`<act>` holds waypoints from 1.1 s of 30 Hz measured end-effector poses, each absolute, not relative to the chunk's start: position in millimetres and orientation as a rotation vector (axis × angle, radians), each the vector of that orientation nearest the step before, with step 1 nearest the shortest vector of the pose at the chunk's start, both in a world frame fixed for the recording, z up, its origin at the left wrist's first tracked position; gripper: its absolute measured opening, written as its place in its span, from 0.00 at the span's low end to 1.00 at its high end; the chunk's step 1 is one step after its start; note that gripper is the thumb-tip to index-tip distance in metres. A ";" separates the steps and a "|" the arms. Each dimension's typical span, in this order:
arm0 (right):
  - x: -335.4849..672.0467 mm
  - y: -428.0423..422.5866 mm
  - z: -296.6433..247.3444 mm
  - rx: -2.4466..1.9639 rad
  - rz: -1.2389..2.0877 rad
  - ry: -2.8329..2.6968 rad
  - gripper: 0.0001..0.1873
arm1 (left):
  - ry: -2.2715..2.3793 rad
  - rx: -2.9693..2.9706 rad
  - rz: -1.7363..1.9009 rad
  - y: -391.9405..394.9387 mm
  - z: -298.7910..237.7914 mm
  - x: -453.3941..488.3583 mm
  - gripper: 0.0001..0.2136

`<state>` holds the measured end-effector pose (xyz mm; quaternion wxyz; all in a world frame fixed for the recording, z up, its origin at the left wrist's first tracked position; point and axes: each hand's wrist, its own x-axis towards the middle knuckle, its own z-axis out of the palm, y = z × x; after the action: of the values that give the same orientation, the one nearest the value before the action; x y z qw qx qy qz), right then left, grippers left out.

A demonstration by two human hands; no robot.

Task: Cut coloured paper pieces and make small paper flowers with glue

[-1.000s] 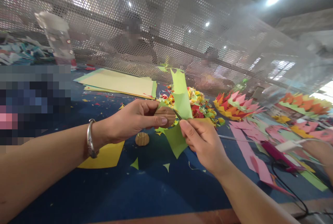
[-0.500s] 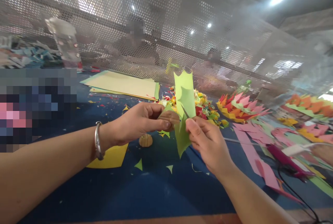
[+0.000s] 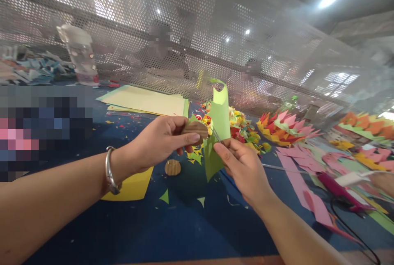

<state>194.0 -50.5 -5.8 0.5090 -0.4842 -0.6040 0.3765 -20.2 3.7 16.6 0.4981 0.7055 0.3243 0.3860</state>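
Note:
Pinched between thumb and fingers of my left hand (image 3: 168, 135) is a flat, rounded wood-grain piece (image 3: 197, 129), with a green paper tip (image 3: 192, 118) showing behind it. My right hand (image 3: 238, 160) is closed on a thin pointed metal tool (image 3: 216, 135); its lower part is hidden in the palm. A light green paper strip (image 3: 220, 115) with a scalloped edge stands upright against the right fingertips, its top curling over. Below the hands, a small round wood-grain piece (image 3: 172, 167) lies on the blue table (image 3: 172, 228).
Paper sheets (image 3: 147, 100) are stacked at the back, near a clear bottle (image 3: 81, 58). Colourful scraps (image 3: 246, 127) lie behind the strip. On the right are paper crowns (image 3: 287, 127), pink strips (image 3: 292, 170) and a magenta tool (image 3: 341, 191) with a cable. Yellow paper (image 3: 132, 185) lies under my left forearm.
My left hand has moved slightly left and up with the wood-grain piece, away from the green strip. The strip has turned and its top curls more. My right hand has shifted slightly left.

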 end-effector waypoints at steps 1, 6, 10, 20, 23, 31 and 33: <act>193.8 -49.9 -6.4 -1.170 0.914 -1.457 0.20 | 0.789 1.693 0.966 4.3 16.9 -20.6 0.14; 192.9 -50.5 -7.3 -1.130 0.925 -1.436 0.20 | 0.742 1.715 1.007 2.0 19.9 -21.1 0.11; 193.0 -52.5 -5.5 -1.112 0.898 -1.406 0.19 | 0.775 1.781 1.226 -2.7 26.8 -24.9 0.10; 185.2 -57.5 12.3 -1.063 0.989 -1.383 0.17 | 0.642 1.828 0.886 -10.8 18.4 -19.0 0.07; 184.9 -57.2 18.7 -1.044 1.045 -1.412 0.16 | 0.544 1.730 0.917 -10.2 19.1 -17.9 0.05; 177.5 -48.6 21.9 -0.953 1.036 -1.489 0.12 | 0.573 1.480 0.970 -6.0 19.5 -17.5 0.12; 175.3 -46.4 18.2 -0.917 1.028 -1.446 0.12 | 0.578 1.371 1.017 -6.5 16.4 -15.4 0.12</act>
<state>175.3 -46.4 18.2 0.5413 -0.3861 -0.6088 0.4328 -15.4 -6.5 16.4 0.6207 0.5966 0.2513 0.4424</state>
